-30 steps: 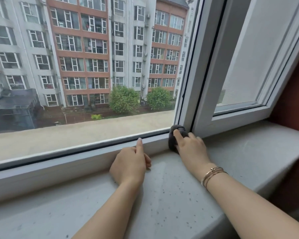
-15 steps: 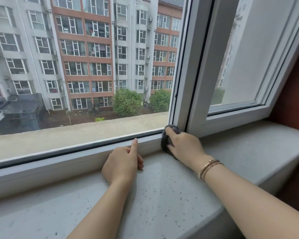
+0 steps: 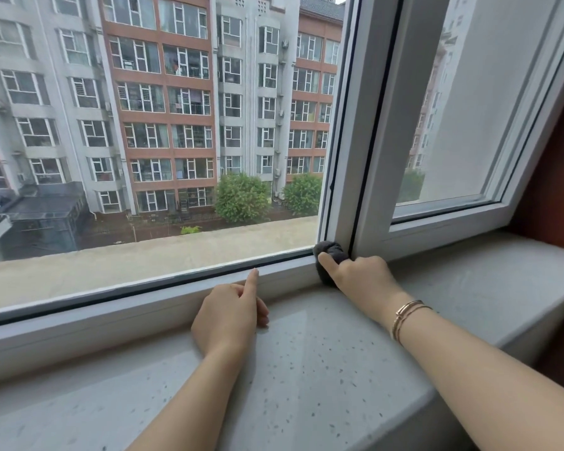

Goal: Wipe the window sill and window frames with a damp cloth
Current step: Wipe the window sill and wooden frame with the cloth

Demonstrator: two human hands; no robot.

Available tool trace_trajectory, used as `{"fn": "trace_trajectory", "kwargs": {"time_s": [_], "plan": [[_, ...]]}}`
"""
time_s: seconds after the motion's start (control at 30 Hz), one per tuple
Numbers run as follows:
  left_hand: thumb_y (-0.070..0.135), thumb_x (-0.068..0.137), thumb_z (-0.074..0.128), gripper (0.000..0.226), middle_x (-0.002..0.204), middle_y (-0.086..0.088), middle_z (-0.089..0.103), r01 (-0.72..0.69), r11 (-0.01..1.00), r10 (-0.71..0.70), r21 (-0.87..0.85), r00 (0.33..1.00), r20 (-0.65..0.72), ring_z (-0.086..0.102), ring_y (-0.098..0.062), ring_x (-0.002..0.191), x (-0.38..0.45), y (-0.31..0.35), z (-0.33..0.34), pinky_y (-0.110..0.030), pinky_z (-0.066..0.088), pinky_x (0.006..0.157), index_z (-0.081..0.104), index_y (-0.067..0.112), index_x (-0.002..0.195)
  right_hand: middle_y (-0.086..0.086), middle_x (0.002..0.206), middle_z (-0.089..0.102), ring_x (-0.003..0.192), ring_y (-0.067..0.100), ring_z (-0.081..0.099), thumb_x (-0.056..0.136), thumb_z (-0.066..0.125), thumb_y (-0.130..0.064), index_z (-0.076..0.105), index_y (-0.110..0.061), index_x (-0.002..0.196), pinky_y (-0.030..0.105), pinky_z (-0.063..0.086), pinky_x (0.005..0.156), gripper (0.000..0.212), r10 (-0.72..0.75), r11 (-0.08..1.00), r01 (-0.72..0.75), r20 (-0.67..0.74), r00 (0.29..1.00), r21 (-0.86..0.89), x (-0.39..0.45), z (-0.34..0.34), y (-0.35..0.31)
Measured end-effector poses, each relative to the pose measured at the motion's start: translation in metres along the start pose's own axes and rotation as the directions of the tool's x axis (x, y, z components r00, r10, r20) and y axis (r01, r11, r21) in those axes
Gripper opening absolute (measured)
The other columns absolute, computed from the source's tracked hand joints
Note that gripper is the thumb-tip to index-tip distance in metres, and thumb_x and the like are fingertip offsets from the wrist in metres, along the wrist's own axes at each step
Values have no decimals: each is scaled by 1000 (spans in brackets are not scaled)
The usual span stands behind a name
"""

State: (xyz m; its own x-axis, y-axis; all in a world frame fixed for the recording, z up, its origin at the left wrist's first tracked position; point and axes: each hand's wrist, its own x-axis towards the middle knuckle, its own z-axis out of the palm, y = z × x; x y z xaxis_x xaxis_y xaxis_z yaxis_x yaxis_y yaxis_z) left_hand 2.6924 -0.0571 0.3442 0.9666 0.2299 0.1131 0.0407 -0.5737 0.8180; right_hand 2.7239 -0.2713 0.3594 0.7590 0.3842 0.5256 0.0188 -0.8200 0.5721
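Note:
A small dark grey cloth [image 3: 331, 251] is bunched against the bottom corner of the white window frame [image 3: 137, 309], where the upright post [image 3: 376, 131] meets the lower rail. My right hand [image 3: 360, 277] grips the cloth, with its index finger pressed on top. My left hand [image 3: 230, 315] rests on the speckled grey window sill [image 3: 332, 379]. Its index finger points up and touches the lower rail, while the other fingers are curled under and hold nothing.
To the right of the post is a second white-framed pane [image 3: 443, 227], angled inward above the sill. A dark red wall [image 3: 557, 177] closes off the sill's right end. The sill's front edge drops away at lower right. Apartment blocks show through the glass.
The cloth stays at the frame's bottom corner and my right hand has shifted only slightly on it. My left hand keeps its place on the sill. The camera has moved a little.

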Motion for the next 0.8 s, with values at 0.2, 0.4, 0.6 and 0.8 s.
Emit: {"fn": "trace_trajectory", "kwargs": {"time_s": [0.2,0.4,0.6,0.8], "plan": [[64,93,29,69,54,16,67,6,1000,-6,-3,1000,-4,54,5,39,-1,-5,-2,-24,38,56,69,20,58,3,42,50,28,21,49,47,79,0,52,-10,110,19,23,40,69,-17,995,13,45,999,102,-4,2,-1],[66,92,28,69,53,16,67,12,1000,-12,-22,1000,1,57,6,47,-4,-9,-7,-23,38,56,69,21,58,5,95,66,80,33,62,90,49,-29,35,-22,119,32,38,58,34,3,830,-203,359,933,519,4,-29,6],[63,93,30,67,53,17,66,-1,999,0,-33,1000,-16,59,4,53,-4,-10,-12,-23,37,55,69,21,57,0,79,60,74,27,57,80,51,-30,41,-27,89,31,38,57,14,125,811,-351,448,885,468,-5,-51,15],[62,94,29,68,53,16,67,-38,999,39,6,999,-15,60,3,56,-2,-9,-16,-23,38,56,68,21,56,10,97,66,88,33,64,92,53,-33,38,-27,116,32,44,64,29,376,559,-504,341,862,658,-11,-58,3]]}}
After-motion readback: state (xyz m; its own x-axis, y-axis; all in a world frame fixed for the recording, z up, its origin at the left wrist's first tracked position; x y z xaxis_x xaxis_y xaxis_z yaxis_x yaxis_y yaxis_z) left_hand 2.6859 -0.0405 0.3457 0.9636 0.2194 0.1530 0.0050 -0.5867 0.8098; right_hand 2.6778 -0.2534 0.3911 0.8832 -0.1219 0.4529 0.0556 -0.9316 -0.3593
